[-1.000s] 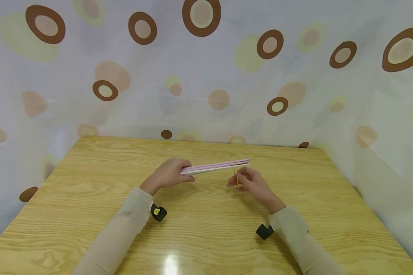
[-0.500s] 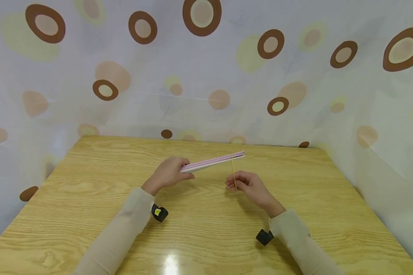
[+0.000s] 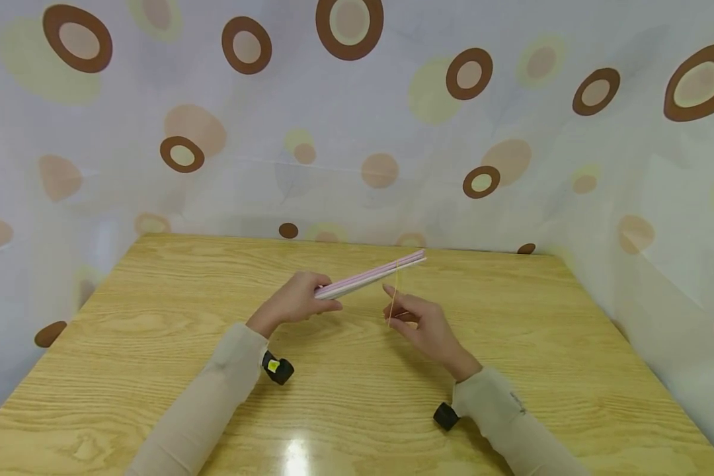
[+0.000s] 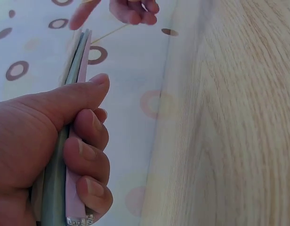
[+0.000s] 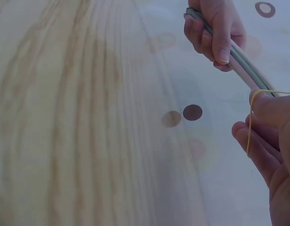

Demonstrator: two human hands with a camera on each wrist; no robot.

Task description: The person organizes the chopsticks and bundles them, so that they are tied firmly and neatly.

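Observation:
My left hand (image 3: pixel 297 297) grips a bundle of slim pink, green and white sticks (image 3: pixel 369 275) near one end, thumb along one side and fingers curled round the other. The bundle slants up to the right above the table. A thin yellow rubber band (image 3: pixel 395 285) goes round the sticks near their far end and stretches down to my right hand (image 3: pixel 425 324). In the right wrist view the rubber band (image 5: pixel 250 123) runs across the thumb tip and down to the fingers. One finger (image 4: pixel 84 15) of the right hand points out beside the stick tips in the left wrist view.
The wooden table (image 3: pixel 345 396) lies beneath both hands. Behind and to the right hangs a pale cloth (image 3: pixel 333 185) with brown, peach and yellow circles. Black wrist cameras sit on both sleeves, the right one (image 3: pixel 445 416) low over the table.
The far end of the sticks has tilted upward, away from the right hand. The right hand has shifted slightly left and spread its fingers, with the rubber band still stretched between it and the sticks.

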